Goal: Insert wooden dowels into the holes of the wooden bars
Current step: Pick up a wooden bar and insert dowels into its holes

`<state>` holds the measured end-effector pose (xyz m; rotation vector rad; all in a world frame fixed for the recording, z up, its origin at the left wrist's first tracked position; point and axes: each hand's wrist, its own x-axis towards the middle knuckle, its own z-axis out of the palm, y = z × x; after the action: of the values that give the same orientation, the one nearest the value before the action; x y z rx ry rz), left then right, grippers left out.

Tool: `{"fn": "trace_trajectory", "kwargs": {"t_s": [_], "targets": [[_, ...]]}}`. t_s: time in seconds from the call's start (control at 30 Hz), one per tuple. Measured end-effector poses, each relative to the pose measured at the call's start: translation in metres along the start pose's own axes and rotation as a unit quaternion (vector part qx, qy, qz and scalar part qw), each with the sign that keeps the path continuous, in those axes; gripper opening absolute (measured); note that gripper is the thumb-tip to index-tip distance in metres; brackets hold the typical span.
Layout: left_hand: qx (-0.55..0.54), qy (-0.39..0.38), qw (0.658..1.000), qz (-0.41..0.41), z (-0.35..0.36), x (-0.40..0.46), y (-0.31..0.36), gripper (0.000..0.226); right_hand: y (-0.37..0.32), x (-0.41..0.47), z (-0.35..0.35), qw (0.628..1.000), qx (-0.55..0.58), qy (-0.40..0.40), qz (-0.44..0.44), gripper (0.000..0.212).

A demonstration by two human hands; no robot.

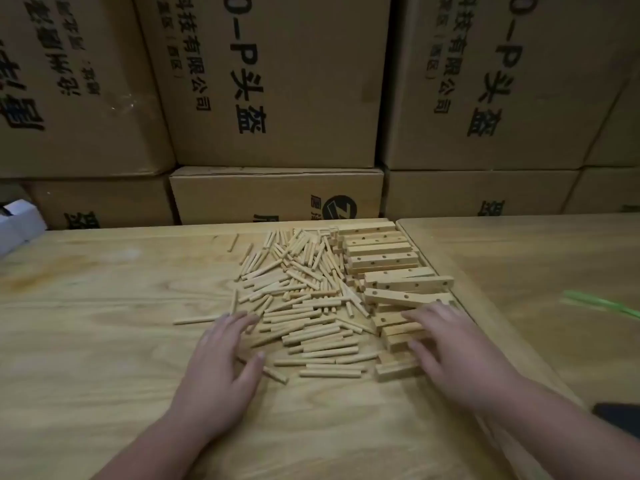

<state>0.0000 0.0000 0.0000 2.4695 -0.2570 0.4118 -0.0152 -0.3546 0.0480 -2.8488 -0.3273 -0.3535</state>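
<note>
A loose heap of short pale wooden dowels (304, 296) lies spread over the middle of the wooden table (86, 306). To its right runs a row of wooden bars (384, 259) with drilled holes, piled toward the table's right edge. My left hand (225, 358) hovers at the near left edge of the dowel heap, fingers straight and spread, holding nothing. My right hand (457, 355) rests with straight fingers on the nearest bars (398, 336), covering part of them.
Stacked cardboard boxes (277, 98) form a wall behind the table. A second table (536, 271) adjoins on the right, with a green strip (602, 304) and a dark object (620, 415) at its near edge. A white box (17, 221) sits far left.
</note>
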Motion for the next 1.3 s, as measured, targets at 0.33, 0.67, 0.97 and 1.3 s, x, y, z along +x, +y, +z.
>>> {"fn": "trace_trajectory", "kwargs": {"t_s": [0.33, 0.67, 0.97, 1.3], "targets": [[-0.016, 0.006, 1.0, 0.003, 0.012, 0.011, 0.006, 0.051, 0.032, 0.048, -0.013, 0.974, -0.142, -0.14, -0.109, 0.042], [-0.009, -0.002, 0.999, 0.052, 0.013, 0.006, 0.008, 0.048, 0.006, 0.041, -0.013, 0.914, -0.33, -0.119, -0.202, 0.031], [-0.065, 0.072, 0.988, 0.12, 0.004, -0.005, 0.019, 0.03, -0.06, 0.027, -0.024, 0.979, -0.091, 0.074, -0.168, 0.009], [-0.481, 0.108, 0.864, -0.1, 0.007, -0.014, 0.032, 0.013, -0.162, 0.049, 0.039, 0.946, 0.272, 0.066, -0.162, 0.022]]}}
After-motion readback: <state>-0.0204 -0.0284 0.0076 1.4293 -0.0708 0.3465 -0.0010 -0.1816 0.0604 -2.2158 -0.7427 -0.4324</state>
